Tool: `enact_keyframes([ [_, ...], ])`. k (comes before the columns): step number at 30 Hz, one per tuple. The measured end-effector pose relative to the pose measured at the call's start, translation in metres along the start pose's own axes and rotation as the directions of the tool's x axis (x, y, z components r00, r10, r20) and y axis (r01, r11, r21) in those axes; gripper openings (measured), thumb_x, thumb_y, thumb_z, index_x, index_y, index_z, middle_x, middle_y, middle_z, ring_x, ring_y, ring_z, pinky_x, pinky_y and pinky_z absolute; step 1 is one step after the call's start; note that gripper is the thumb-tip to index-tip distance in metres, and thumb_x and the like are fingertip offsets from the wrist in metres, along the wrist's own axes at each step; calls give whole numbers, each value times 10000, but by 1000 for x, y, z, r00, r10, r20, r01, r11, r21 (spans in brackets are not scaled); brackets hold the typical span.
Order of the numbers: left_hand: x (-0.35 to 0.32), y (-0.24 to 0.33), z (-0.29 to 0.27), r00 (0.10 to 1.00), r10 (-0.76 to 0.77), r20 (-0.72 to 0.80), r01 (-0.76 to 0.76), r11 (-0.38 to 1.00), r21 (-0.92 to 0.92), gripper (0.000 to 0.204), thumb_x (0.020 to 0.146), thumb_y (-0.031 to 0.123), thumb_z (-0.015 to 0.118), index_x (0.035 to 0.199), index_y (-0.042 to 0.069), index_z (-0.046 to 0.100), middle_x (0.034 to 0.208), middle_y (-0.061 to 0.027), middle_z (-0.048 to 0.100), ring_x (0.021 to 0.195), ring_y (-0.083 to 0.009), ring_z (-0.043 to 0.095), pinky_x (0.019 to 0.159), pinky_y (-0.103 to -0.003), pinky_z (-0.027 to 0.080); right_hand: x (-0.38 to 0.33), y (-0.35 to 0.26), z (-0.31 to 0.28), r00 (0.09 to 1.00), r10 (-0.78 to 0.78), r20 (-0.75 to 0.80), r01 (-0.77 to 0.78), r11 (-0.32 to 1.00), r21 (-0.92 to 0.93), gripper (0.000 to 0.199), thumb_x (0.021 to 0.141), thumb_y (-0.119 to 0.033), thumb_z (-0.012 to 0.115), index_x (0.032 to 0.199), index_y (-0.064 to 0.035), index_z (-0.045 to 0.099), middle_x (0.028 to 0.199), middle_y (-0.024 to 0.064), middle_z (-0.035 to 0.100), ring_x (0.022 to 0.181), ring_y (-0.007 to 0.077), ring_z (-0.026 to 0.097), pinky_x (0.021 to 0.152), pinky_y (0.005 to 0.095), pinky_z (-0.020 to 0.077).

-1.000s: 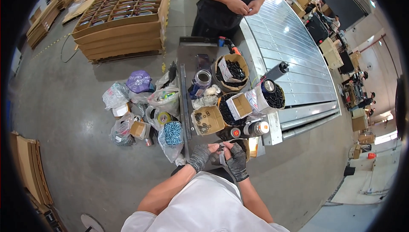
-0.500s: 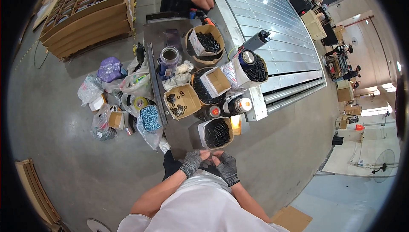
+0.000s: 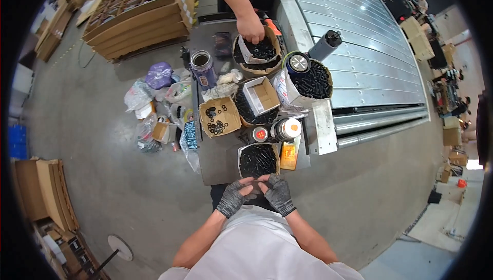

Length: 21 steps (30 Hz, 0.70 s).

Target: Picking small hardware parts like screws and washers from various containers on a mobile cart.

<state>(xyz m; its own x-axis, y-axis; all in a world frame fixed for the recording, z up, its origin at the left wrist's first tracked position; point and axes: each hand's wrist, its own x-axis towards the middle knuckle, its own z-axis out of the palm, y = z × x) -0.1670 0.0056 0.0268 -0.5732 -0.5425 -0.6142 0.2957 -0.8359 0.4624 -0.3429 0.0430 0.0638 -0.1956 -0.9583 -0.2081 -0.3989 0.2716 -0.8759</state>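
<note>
My left hand (image 3: 236, 196) and my right hand (image 3: 277, 193), both in grey fingerless gloves, meet at the table's near edge. Their fingertips are pinched together, and whatever lies between them is too small to make out. Just beyond them sits an open box of black screws (image 3: 258, 161). Left of it and farther off, a cardboard box (image 3: 233, 124) holds several black rings. A small empty-looking carton (image 3: 261, 96) rests on another container of black parts. At the far end, a co-worker's hand (image 3: 251, 27) reaches into a box of black parts (image 3: 263, 51).
A bottle with a white-and-orange lid (image 3: 288, 128) and an orange-yellow box (image 3: 289, 155) stand on the right. An open jar (image 3: 203, 69) is at the left edge. Plastic bags (image 3: 146, 131) lie beside the table. A metal roller conveyor (image 3: 370, 74) runs along the right.
The co-worker's hand has come down into the far box of black parts. My view has shifted, and my hands stay pinched together near the screw box.
</note>
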Motion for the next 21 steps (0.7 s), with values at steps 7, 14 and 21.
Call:
enact_keyframes([
  [7,-44,-66,-25,921,73,-383,-140,979,-150,409,878,110,670,1241,-16,530,1084,-176,649,917,-264,660,814,-368,556,72,27,-14,961,-276,-11,274,958,-83,101,800,-33,627,899,-49,636,868,125,639,859,318,629,761,379,510],
  [14,-74,-85,-33,882,93,-462,-187,969,-163,373,879,143,669,1195,-15,550,1019,-151,655,879,-225,652,798,-327,545,105,70,16,837,-534,122,541,773,-332,248,760,-24,589,997,-49,656,1036,128,640,1001,288,616,870,382,502],
  [21,-82,-67,-53,881,46,-471,-113,987,-115,328,890,141,656,1165,-16,570,990,-143,663,853,-222,658,793,-322,546,111,75,43,796,-540,272,603,668,-436,237,785,-78,586,1008,-56,662,1051,130,638,1027,288,600,902,392,485],
])
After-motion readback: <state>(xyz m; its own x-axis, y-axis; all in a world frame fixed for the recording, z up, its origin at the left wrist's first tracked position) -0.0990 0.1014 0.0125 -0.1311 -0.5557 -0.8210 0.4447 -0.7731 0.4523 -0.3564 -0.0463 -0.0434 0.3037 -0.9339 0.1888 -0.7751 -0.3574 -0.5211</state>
